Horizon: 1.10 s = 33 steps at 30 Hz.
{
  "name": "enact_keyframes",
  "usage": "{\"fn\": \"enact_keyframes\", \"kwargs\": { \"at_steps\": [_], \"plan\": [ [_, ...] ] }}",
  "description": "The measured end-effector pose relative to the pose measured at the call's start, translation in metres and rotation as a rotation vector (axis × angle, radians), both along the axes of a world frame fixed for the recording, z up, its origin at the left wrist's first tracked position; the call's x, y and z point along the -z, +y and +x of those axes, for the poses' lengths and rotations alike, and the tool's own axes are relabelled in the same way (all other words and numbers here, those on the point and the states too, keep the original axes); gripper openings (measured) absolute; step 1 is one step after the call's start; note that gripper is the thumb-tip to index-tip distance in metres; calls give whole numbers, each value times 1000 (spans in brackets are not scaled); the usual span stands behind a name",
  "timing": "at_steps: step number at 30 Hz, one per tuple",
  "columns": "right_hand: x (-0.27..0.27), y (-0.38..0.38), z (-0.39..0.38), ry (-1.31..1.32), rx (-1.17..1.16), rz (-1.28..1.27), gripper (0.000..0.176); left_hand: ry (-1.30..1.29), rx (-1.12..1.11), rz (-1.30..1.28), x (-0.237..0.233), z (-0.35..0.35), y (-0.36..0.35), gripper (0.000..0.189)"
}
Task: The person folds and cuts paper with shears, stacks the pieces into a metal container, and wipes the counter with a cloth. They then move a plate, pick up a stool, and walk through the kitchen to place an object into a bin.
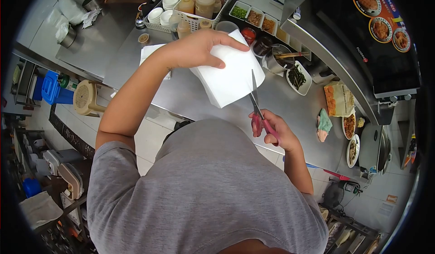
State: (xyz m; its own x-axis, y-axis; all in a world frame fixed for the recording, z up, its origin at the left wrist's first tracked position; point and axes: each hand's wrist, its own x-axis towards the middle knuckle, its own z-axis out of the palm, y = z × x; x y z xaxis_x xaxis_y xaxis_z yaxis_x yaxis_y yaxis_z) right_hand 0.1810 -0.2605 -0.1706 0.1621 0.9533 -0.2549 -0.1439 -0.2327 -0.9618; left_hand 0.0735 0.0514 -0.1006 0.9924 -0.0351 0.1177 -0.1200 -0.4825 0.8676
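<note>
Stainless steel makes up the long counter point(213, 113), its bare near strip running below the hands. Above it, the left hand point(201, 48) holds white paper point(231, 82) from the far left, thumb and fingers spread across its top. The right hand point(277, 129) grips the pink-handled scissors point(256, 104), fingers closed around the handles, with the blades at the paper's right edge.

Along the far side sit a white plastic basket point(191, 23) with sauce bottles, a row of topping containers point(254, 17) and a steel pot point(274, 62). A white dish point(304, 85) of dark green pieces is right of the pot; a green and pink cloth point(323, 125) lies farther right. The black microwave point(376, 75) fills the far right. On the left, a beige stool point(84, 97) stands on tiled floor point(147, 138) beside a blue bin point(50, 87).
</note>
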Motion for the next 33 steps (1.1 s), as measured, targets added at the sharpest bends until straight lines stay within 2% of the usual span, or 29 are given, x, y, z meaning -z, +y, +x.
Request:
{"fn": "enact_keyframes", "kwargs": {
  "at_steps": [19,25,27,31,33],
  "plan": [
    [0,-2,0,83,45,-22,88,13,28,-19,2,4,-2,61],
    [5,-3,-1,114,60,14,75,13,23,-39,2,3,-2,60],
    [6,-4,-1,-2,88,-31,65,12,19,-41,2,3,-1,60],
    [-1,-4,-3,-69,107,-141,62,10,9,-24,0,1,0,61],
    [-5,3,-8,-36,101,-132,67,-7,6,-3,0,1,0,61]
  ]
}}
